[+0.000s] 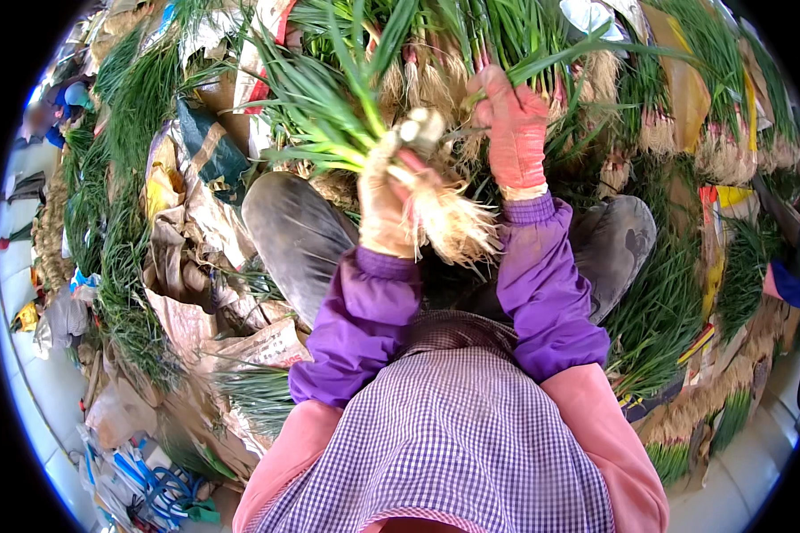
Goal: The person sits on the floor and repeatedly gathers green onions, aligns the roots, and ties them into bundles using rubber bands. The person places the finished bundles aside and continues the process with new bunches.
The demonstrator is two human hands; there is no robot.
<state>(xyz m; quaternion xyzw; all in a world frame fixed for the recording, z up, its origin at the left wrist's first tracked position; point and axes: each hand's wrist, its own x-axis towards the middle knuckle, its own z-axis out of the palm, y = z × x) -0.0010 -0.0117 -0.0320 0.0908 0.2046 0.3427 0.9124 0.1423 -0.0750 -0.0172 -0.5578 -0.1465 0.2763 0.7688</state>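
Observation:
My left hand (pixel 387 200), in a pale, soiled glove, is closed round a small bunch of spring onions (pixel 431 191). Their green leaves fan out to the upper left, and the reddish stems end in long, shaggy pale roots hanging toward my lap. Its fingertips are slightly blurred. To the right, my right hand (pixel 514 129), in a red-coated glove, is raised with its fingers pinched on a long green leaf (pixel 578 58) that stretches off to the right. The two hands are apart. Just beyond them lie more spring onions (pixel 427 67), roots facing me.
My bent knees (pixel 289 235) flank the hands. Loose green leaves (pixel 124 258) heap up at the left beside crumpled sacks (pixel 187 275). Rooted bunches (pixel 724 147) lie at the far right. Blue straps (pixel 164 489) sit at the lower left. Another person (pixel 62 107) is at the far left edge.

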